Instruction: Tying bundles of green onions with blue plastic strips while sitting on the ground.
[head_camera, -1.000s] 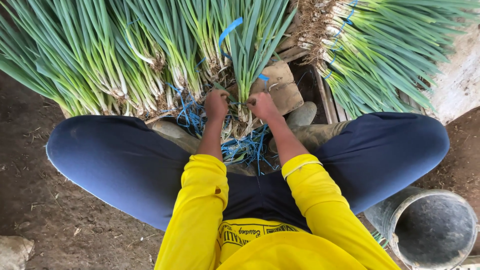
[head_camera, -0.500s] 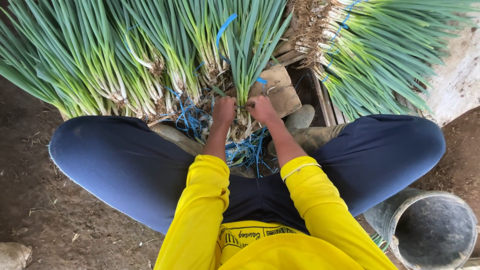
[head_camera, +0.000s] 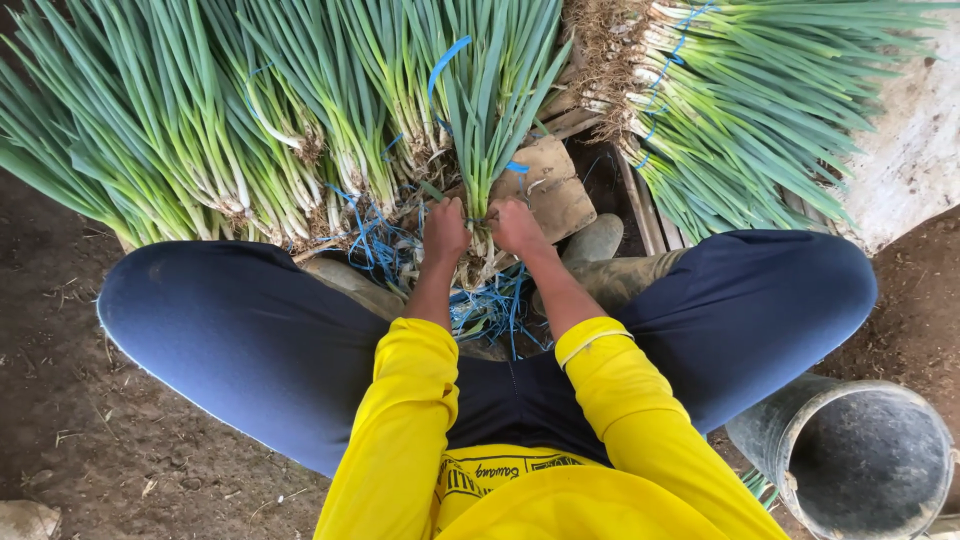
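I squat with dark blue trousers and yellow sleeves. My left hand (head_camera: 444, 230) and my right hand (head_camera: 517, 227) both grip the white lower stems of one bunch of green onions (head_camera: 490, 110) that points away from me. A blue strip (head_camera: 446, 57) curls off that bunch near the leaves. Its roots hang between my hands, above a tangle of loose blue ties (head_camera: 490, 305) on the ground.
Tied green onion bundles (head_camera: 200, 140) lie in a row at the left. Another pile of onions (head_camera: 760, 110) rests on a wooden crate (head_camera: 640, 200) at the right. A grey metal bucket (head_camera: 860, 460) stands by my right knee. Bare earth lies around.
Both hands have closed in together on the bunch's stems and lifted slightly. The view has shifted a little.
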